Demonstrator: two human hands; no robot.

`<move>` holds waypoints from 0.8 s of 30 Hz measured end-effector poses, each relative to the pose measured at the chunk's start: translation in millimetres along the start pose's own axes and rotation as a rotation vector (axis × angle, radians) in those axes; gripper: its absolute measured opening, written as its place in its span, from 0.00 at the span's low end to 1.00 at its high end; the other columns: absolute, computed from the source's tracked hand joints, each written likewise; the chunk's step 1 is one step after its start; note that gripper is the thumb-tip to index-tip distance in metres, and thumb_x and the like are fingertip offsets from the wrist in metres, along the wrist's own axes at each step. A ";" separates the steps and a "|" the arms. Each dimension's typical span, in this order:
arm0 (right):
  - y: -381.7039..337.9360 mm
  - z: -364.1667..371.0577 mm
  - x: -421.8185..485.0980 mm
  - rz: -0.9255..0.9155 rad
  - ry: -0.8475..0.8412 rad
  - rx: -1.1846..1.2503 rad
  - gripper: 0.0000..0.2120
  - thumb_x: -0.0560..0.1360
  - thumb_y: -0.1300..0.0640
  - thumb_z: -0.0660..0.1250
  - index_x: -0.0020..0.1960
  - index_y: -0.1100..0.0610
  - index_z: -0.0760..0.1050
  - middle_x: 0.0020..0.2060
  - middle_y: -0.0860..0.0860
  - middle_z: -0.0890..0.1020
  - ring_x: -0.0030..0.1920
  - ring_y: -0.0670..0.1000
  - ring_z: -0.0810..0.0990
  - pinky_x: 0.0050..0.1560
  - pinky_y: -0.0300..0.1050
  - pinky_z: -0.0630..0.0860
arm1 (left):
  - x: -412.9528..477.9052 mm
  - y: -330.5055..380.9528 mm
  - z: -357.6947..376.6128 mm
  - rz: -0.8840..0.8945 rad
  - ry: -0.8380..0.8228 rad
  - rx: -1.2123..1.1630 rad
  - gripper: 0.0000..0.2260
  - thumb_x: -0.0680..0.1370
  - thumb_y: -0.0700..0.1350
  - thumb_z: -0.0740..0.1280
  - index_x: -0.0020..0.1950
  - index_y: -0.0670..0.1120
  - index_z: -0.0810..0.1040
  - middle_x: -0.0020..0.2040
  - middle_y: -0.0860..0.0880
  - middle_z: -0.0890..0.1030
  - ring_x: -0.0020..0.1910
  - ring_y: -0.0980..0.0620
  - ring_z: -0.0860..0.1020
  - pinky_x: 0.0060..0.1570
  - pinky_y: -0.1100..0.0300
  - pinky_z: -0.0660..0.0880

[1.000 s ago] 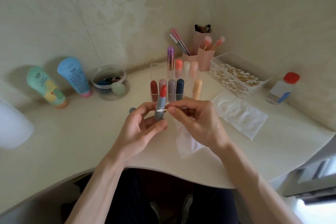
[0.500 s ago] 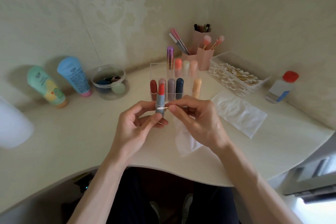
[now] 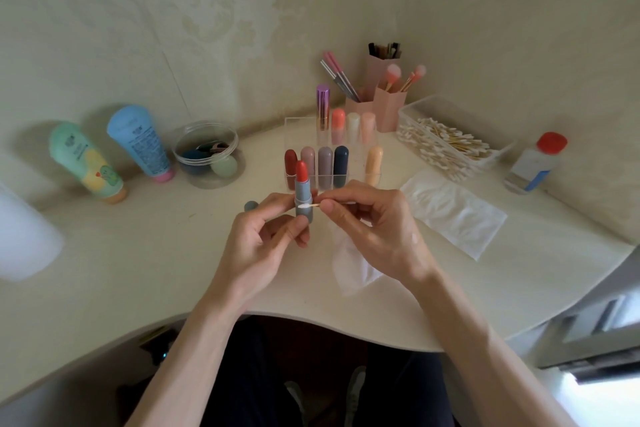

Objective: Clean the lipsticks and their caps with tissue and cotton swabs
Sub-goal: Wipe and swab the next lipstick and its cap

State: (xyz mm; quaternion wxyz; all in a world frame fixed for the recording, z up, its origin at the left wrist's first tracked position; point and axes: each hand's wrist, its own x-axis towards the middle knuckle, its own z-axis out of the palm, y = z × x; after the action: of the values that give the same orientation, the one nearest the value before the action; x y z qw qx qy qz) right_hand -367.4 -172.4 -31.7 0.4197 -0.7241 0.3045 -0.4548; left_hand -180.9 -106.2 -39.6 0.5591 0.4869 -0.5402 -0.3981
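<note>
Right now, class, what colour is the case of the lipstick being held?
The lipstick case is grey-blue, seen in the head view.

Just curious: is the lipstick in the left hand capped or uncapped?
Uncapped. The lipstick shows a bare red tip above its grey tube, upright in the left hand.

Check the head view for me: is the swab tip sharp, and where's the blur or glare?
Head view: the cotton swab tip and open red lipstick are reasonably sharp in soft, even light; a white object at the left edge is badly blurred; wide-angle distortion bows the table edge; the lower right corner is blown out.
</note>
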 end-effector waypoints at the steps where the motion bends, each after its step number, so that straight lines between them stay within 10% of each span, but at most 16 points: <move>1: 0.0 -0.6 -0.3 0.000 0.001 -0.003 0.07 0.81 0.60 0.73 0.57 0.57 0.87 0.41 0.55 0.84 0.40 0.61 0.79 0.43 0.64 0.75 | -0.3 1.0 0.7 0.000 0.013 -0.003 0.10 0.81 0.35 0.69 0.62 0.42 0.82 0.44 0.46 0.82 0.38 0.49 0.79 0.47 0.61 0.76; 12: -1.0 -1.9 -1.6 -0.005 -0.013 -0.023 0.06 0.81 0.60 0.72 0.56 0.59 0.87 0.42 0.52 0.86 0.41 0.59 0.82 0.43 0.63 0.76 | -1.3 9.6 3.5 -0.078 0.084 -0.072 0.20 0.68 0.43 0.79 0.59 0.46 0.81 0.53 0.47 0.87 0.47 0.48 0.84 0.51 0.58 0.80; 19: 0.2 -2.6 -2.3 -0.003 -0.012 -0.013 0.07 0.81 0.60 0.73 0.57 0.59 0.87 0.41 0.54 0.85 0.40 0.60 0.80 0.43 0.65 0.75 | -1.0 0.2 -1.5 -0.070 -0.007 -0.066 0.10 0.80 0.45 0.72 0.62 0.52 0.83 0.43 0.42 0.81 0.44 0.50 0.78 0.50 0.58 0.74; 24: -0.8 -2.5 -1.9 -0.011 -0.022 -0.009 0.08 0.81 0.60 0.72 0.58 0.57 0.87 0.41 0.55 0.85 0.40 0.62 0.79 0.42 0.64 0.74 | -1.2 2.4 -1.2 -0.033 -0.063 -0.047 0.15 0.78 0.48 0.74 0.64 0.50 0.82 0.54 0.34 0.81 0.50 0.41 0.79 0.57 0.51 0.74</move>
State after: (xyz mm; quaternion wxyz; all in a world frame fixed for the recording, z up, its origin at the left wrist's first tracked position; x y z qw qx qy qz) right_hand -370.4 -171.2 -31.1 0.4172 -0.7325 0.2978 -0.4481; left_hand -180.0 -104.4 -37.5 0.5463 0.4699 -0.5399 -0.4349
